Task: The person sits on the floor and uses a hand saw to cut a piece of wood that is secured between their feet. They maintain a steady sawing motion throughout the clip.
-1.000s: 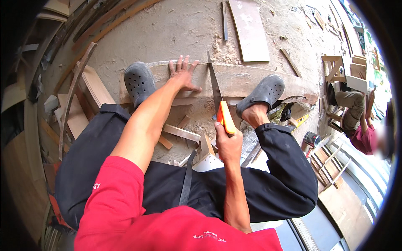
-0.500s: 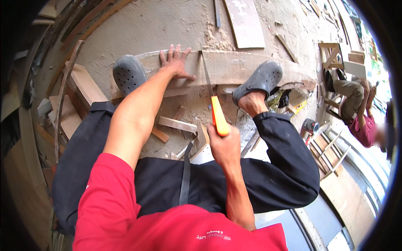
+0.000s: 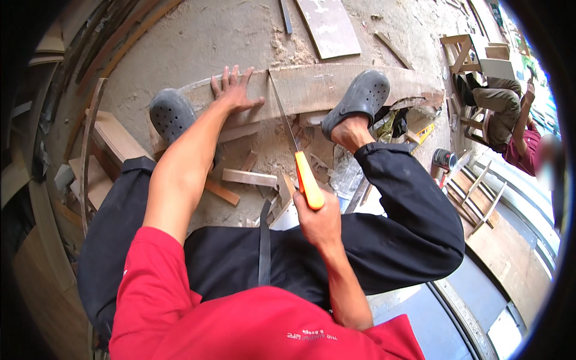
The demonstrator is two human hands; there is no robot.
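Note:
A long wooden board (image 3: 307, 87) lies across the view, with both of my grey clogs resting on it. My left hand (image 3: 235, 95) presses flat on the board left of the middle, fingers spread. In my right hand (image 3: 321, 223) is the orange and yellow handle of a handsaw (image 3: 284, 115), its fingers wrapped round it. The blade slants up and away from the handle, crossing the board between my left hand and my right foot. Its tip reaches the board's far edge.
Offcuts (image 3: 249, 177) lie between my legs, and boards (image 3: 117, 135) are stacked at the left. A pale panel (image 3: 329, 27) lies beyond sawdust. To the right are a can (image 3: 444, 159), a small wooden frame (image 3: 480, 192) and a seated person (image 3: 510, 114) by wooden stools.
My right hand and the saw have drawn back toward me, so more blade shows on the near side. The whole view has shifted slightly. My left hand stays on the board.

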